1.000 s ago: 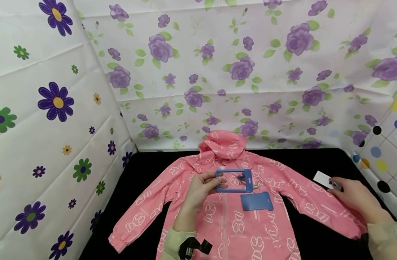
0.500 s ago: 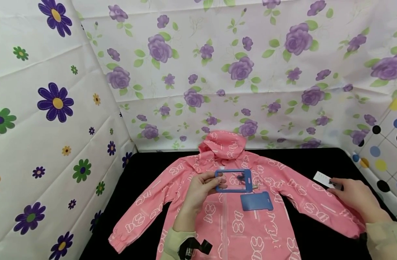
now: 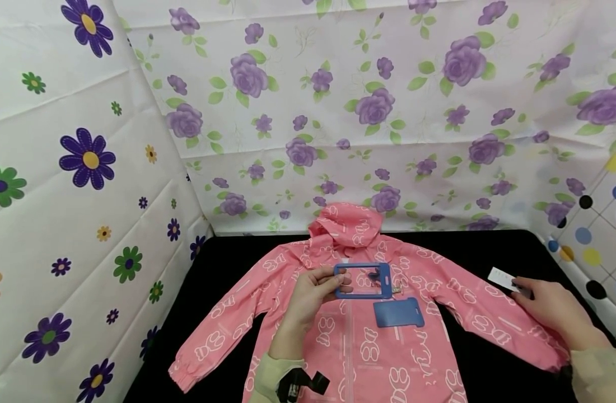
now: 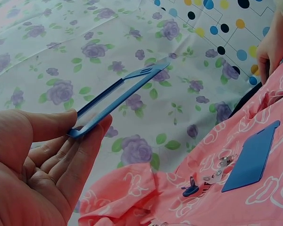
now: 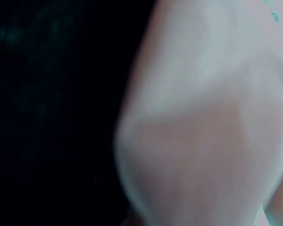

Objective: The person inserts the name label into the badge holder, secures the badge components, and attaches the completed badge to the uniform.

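Observation:
In the head view my left hand [image 3: 313,294] pinches the left end of a blue rectangular frame of a card holder [image 3: 387,280]. The left wrist view shows the thumb on top and the fingers beneath this frame [image 4: 132,96], held up in the air. A matching flat blue panel [image 3: 399,312] lies on a pink hooded jacket [image 3: 333,330], below and right of the frame. Far to the right, my right hand [image 3: 555,305] grips the near end of a white card [image 3: 500,278] between thumb and index finger. The right wrist view is mostly filled by a blurred, pale close-up.
The jacket lies spread on a black table [image 3: 227,257], its hood toward the back wall. A small dark blue piece [image 4: 191,189] and a metal clip [image 4: 217,175] lie on the jacket near the panel. Flowered cloth walls [image 3: 288,112] stand around the table.

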{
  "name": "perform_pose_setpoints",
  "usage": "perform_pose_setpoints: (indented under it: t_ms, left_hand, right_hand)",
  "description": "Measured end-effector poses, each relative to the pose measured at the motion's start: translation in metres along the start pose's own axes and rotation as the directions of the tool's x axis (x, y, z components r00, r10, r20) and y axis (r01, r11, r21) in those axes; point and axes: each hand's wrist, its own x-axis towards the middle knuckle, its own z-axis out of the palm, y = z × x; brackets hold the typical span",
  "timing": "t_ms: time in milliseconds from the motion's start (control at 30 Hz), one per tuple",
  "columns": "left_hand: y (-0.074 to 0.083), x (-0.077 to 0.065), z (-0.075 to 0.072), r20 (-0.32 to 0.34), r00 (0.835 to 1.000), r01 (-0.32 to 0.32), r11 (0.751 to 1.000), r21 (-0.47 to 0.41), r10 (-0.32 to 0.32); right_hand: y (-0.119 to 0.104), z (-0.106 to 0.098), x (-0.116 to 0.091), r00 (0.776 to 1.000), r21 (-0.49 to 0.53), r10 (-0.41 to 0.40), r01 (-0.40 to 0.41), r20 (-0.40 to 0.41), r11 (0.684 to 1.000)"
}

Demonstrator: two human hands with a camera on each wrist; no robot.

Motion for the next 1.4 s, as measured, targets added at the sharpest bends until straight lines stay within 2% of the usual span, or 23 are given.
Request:
perform_pose_setpoints:
  t_ms: [467, 1000, 1267, 1400]
  left_hand:
    - [0.002, 0.0, 0.001, 0.003, 1.0, 0.014, 1.0, -0.005, -0.014]
    - [0.004, 0.0, 0.002, -0.012, 1.0, 0.028, 1.0, 0.007, -0.028]
    - [0.004, -0.001, 0.002, -0.014, 1.0, 0.025, 1.0, 0.007, -0.025]
    - [0.003, 0.0, 0.002, 0.003, 1.0, 0.018, 1.0, 0.0, -0.018]
  right_hand:
    - [-0.004, 0.0, -0.003, 0.999, -0.014, -0.028, 0.027, -0.043, 1.0]
    - [-0.01, -0.004, -0.012, 0.993, 0.082, 0.107, -0.103, -0.05, 0.991]
    - [-0.014, -0.005, -0.018, 0.982, 0.111, 0.164, -0.153, -0.091, 0.982]
    - [-0.016, -0.001, -0.023, 0.973, 0.119, 0.168, -0.15, -0.159, 0.981]
